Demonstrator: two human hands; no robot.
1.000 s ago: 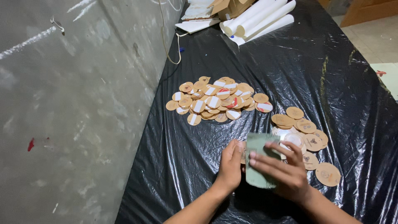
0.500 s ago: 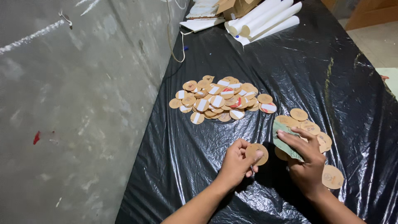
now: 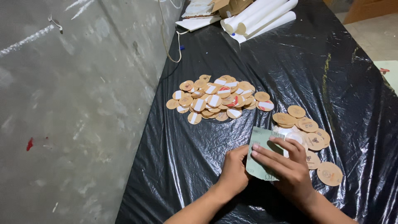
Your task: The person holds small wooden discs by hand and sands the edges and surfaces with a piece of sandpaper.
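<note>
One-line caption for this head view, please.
Both hands, left hand and right hand, press a green sheet between cardboard discs.

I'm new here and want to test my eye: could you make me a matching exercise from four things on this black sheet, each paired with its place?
1. green card
2. white rolls
3. large disc pile
4. small disc pile

a. far end of the table
b. right of the hands
c. under both hands
d. middle of the sheet

Pairs: 1-c, 2-a, 3-d, 4-b
</note>
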